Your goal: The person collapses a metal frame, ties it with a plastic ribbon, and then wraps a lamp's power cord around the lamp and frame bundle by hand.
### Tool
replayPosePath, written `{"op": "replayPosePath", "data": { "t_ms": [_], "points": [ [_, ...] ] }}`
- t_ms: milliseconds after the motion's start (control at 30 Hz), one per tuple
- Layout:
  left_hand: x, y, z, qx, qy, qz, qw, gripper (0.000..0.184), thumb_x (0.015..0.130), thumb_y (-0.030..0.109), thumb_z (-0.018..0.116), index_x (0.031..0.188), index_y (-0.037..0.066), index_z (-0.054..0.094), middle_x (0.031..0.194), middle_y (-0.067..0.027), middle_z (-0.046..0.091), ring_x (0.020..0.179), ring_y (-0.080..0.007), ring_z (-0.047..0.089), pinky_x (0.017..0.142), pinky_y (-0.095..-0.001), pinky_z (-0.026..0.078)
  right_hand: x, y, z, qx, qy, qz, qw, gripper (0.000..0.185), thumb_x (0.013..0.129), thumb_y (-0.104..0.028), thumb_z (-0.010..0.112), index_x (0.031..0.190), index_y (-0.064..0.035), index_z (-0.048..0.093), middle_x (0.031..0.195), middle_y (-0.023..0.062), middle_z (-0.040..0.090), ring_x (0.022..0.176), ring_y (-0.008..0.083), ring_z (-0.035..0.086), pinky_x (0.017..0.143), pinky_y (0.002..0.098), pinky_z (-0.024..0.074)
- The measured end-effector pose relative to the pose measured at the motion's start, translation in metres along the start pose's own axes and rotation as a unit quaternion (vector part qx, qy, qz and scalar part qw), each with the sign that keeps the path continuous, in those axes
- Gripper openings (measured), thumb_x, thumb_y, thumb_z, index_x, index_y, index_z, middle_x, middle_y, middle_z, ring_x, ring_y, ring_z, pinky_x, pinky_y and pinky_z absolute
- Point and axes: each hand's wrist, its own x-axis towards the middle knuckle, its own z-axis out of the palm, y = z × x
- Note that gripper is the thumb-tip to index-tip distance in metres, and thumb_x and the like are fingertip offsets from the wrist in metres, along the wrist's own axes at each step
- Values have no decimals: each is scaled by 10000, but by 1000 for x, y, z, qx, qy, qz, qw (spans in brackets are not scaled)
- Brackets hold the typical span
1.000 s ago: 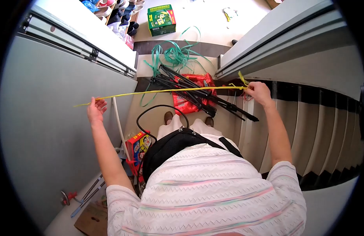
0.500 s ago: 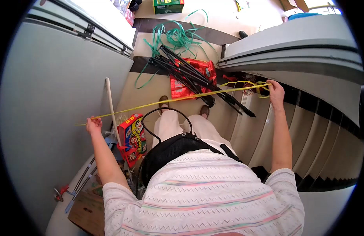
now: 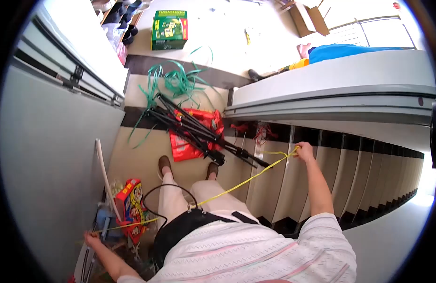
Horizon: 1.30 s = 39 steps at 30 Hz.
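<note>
Left hand (image 3: 92, 239), lower left of frame: fingers closed on one end of yellow strap (image 3: 231, 189). Right hand (image 3: 304, 152), right of center: fingers pinched round knotted other end. Strap runs slantwise between, across lap, sagging slightly. Red patterned bag (image 3: 129, 203) at lower left, under strap. Black folded poles (image 3: 195, 128) at center, atop red plastic sheet (image 3: 185, 147). Green ribbon tangle (image 3: 178, 81) above poles. Green box (image 3: 169, 31) at upper left.
</note>
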Motion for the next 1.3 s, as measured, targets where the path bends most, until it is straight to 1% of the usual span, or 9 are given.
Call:
{"op": "replayPosePath", "data": {
  "t_ms": [133, 433, 567, 700, 833, 967, 1100, 1200, 1300],
  "points": [
    [-2, 0, -35, 3, 53, 47, 997, 311, 864, 164, 446, 1139, 28, 390, 568, -43, 349, 461, -152, 303, 447, -326, 305, -13, -6, -13, 210, -47, 90, 972, 226, 763, -22, 513, 977, -13, 583, 820, 112, 621, 673, 243, 635, 555, 374, 513],
    [-16, 5, -17, 86, 181, 135, 970, 208, 869, 173, 467, 882, -29, 515, 683, -126, 523, 523, -189, 434, 491, -332, 375, 15, 38, -63, 648, 88, 153, 740, 195, 829, -77, 503, 1019, -39, 530, 756, 88, 583, 584, 158, 552, 482, 257, 449],
    [-3, -6, -10, 116, 152, 140, 971, 227, 857, 196, 490, 882, -25, 533, 699, -132, 536, 556, -205, 460, 515, -343, 394, -19, -5, -81, 300, 116, 146, 936, 179, 836, -176, 541, 994, -99, 574, 615, 25, 540, 398, 99, 432, 347, 219, 325],
    [17, -2, -12, 159, 128, 152, 967, 247, 846, 220, 513, 881, -22, 552, 714, -139, 549, 589, -221, 485, 539, -354, 413, -17, -18, -100, 217, 170, 80, 958, 143, 806, -186, 573, 891, -79, 613, 612, 21, 563, 415, 97, 484, 341, 241, 345],
    [37, 12, -27, 212, 113, 176, 955, 268, 835, 243, 536, 880, -19, 570, 729, -145, 562, 622, -237, 510, 564, -365, 432, -14, -7, -146, -319, 293, -80, 898, 141, 766, -216, 570, 816, -88, 600, 781, 150, 603, 749, 346, 574, 636, 416, 455],
    [58, 34, -60, 331, 92, 227, 911, 289, 823, 266, 559, 879, -15, 588, 744, -151, 575, 654, -252, 535, 588, -375, 452, -20, -25, -184, -255, 285, -58, 922, 188, 807, -207, 534, 886, -47, 594, 730, 159, 601, 644, 287, 595, 577, 374, 463],
    [84, 43, -110, 693, -62, 495, 520, 382, 770, 281, 640, 985, -28, 574, 876, -196, 589, 801, -315, 577, 706, -426, 478, 3, -35, -148, -20, 136, -72, 988, 152, 790, -155, 566, 862, -27, 604, 621, 78, 583, 507, 143, 560, 462, 287, 428],
    [77, -6, -77, 424, -39, 53, 903, 370, 768, 237, 607, 1024, -23, 548, 887, -147, 557, 754, -252, 544, 592, -351, 481, -19, -111, -90, -181, 51, -174, 967, 182, 736, -186, 622, 834, -34, 615, 615, 77, 568, 554, 149, 539, 533, 294, 423],
    [34, -29, 3, 619, -211, 51, 755, 265, 733, 241, 577, 726, -23, 587, 610, -117, 548, 492, -265, 506, 462, -368, 393, -55, -188, -17, -149, -37, -258, 954, 181, 748, -194, 604, 856, -49, 615, 626, 98, 557, 561, 169, 531, 547, 306, 424]
  ]
}}
